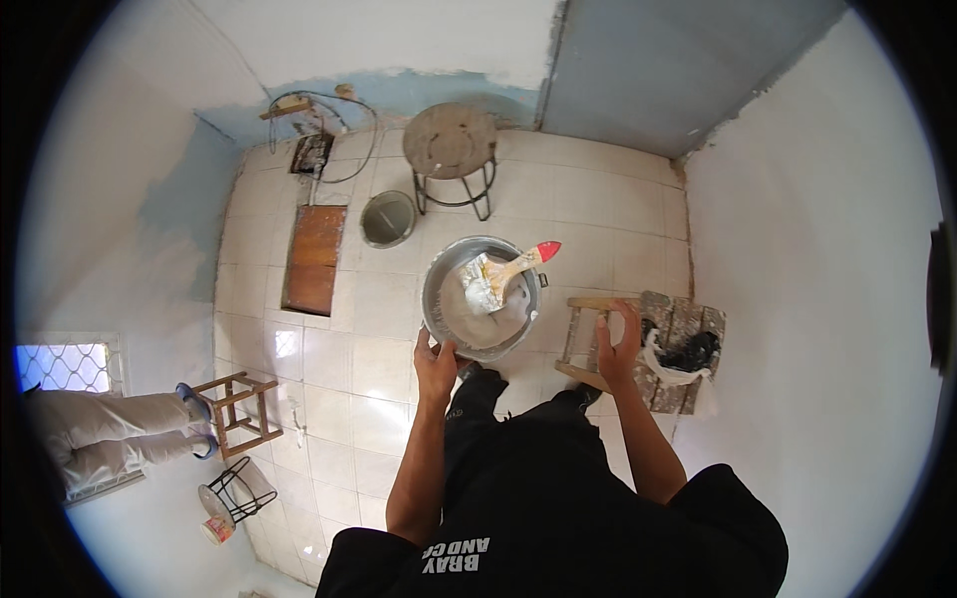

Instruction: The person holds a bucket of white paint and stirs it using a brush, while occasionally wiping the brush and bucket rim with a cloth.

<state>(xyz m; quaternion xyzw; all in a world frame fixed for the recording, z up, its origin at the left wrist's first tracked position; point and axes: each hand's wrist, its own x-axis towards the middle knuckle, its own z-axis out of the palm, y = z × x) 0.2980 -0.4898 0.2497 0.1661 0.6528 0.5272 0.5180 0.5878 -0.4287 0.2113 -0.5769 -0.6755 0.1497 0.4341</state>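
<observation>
A metal pot (432, 299) of whitish paint (469, 327) is in front of me. My left hand (435, 369) grips its near left rim, thumb at the edge. Across the pot rests a broad paintbrush (510, 269), its bristles coated in white paint and its red-tipped handle over the far right rim. My right hand (620, 349) is off the pot to the right, fingers apart and curved, holding nothing visible. It hovers near a paint-spattered wooden stool (688, 309), where a white plastic bag (666, 361) with something black in it lies.
Ahead stand a round stool (451, 140) and a grey bucket (387, 219). A brown panel (311, 259) and a loose cable (374, 130) are at the far left. On the left, a person (120, 424) stands on a wooden stool (239, 414); a metal-legged stool (237, 490) is nearby.
</observation>
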